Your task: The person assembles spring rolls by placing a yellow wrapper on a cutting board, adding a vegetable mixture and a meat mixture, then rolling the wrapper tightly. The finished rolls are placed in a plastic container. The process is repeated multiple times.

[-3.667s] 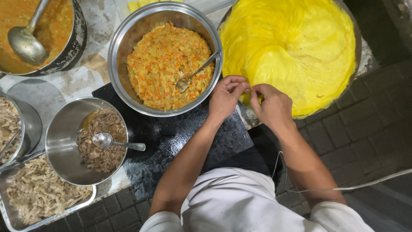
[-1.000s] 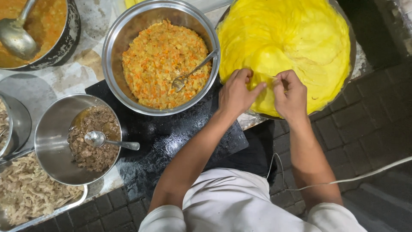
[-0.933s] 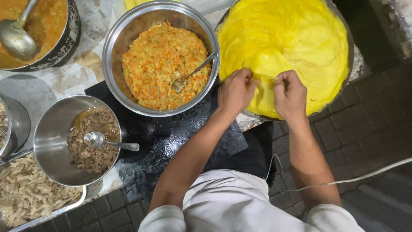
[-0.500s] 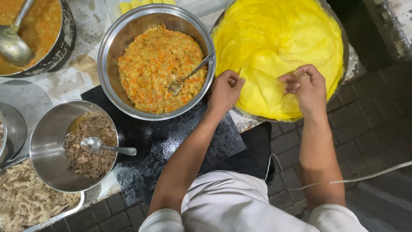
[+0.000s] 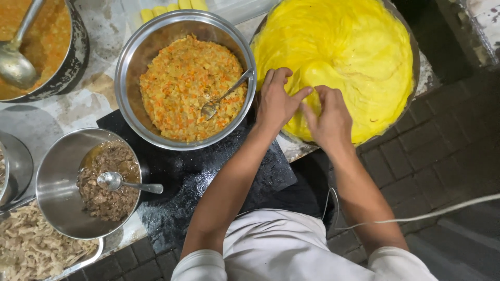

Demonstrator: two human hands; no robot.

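Both of my hands pinched at the yellow sheets: the left hand lay spread at their near edge with fingers loosely open, and the right hand closed thumb and fingertips on a fold, though I could not tell how firmly. That stack of thin yellow sheets filled a wide round pan in the upper right of the frame, the largest thing in view. Left of it, upper centre, stood a steel bowl of orange-flecked minced filling with a spoon resting in it. A black board lay below that bowl, mid-frame. At lower left sat a smaller steel bowl of brown minced meat, holding its own spoon. A dark pot of orange sauce with a ladle filled the upper left corner, and a tray of pale shredded food the lower left corner.
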